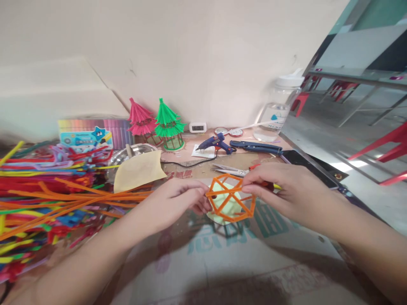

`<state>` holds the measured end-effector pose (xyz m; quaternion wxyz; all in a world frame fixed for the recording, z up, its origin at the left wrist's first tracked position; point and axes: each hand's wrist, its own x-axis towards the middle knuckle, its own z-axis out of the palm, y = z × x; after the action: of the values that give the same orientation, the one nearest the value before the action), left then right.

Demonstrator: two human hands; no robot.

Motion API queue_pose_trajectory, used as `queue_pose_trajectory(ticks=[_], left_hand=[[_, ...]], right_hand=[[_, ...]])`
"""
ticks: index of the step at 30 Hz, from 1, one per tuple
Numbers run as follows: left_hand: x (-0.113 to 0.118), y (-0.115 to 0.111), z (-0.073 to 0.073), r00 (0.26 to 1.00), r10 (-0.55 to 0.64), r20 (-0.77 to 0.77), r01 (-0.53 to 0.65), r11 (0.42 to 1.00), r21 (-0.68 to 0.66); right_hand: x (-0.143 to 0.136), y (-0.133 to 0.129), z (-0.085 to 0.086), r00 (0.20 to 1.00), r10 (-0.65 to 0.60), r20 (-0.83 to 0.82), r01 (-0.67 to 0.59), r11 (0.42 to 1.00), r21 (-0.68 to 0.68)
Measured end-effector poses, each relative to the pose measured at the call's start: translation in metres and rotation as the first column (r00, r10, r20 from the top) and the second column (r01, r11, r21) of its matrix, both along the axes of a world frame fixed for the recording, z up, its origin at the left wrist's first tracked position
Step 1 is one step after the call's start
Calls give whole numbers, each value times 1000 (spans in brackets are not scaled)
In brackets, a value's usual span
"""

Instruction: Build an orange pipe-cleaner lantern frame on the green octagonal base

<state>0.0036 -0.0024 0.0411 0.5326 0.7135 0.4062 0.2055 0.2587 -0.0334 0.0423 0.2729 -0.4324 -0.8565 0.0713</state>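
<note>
An orange spoked frame [231, 191], like a wheel with straight sides, is held up between my two hands. My left hand [187, 195] pinches its left corner with closed fingers. At its upper right, my right hand [265, 184] grips the rim between thumb and fingers. Behind and below the frame lies a pale green piece [229, 206], partly seen through the openings. Under them is a printed cardboard sheet [222, 271], on which shadows fall.
Colourful pipe cleaners [47, 195] cover the left side. Behind stand pink [141, 118] and green [170, 120] tree-roofed models, a blue glue gun [216, 143], scissors [230, 170], a blue-handled tool [256, 147] and a water bottle [276, 110]. A phone [310, 167] lies right.
</note>
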Motion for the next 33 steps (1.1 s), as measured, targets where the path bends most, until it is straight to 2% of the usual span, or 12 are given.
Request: queue_pose_trajectory(ticks=[8,19,26,31,33], left_hand=[[0,-2,1,999,-35,-28,34,999,-8],[-3,2,-9,997,-72,-32,73,997,19],[-5,3,-7,993,-113,-41,115,992,60],[-5,4,-7,992,-118,-49,121,990,70],[-5,5,-8,991,-118,-56,122,989,87]], right_hand=[[2,-2,2,1000,2,17,-2,1000,-23],[10,-9,3,998,38,41,-35,996,-76],[13,-10,9,991,117,70,-112,991,-73],[18,-12,11,991,86,99,-75,991,-112],[18,-12,12,996,61,60,-55,993,-109]])
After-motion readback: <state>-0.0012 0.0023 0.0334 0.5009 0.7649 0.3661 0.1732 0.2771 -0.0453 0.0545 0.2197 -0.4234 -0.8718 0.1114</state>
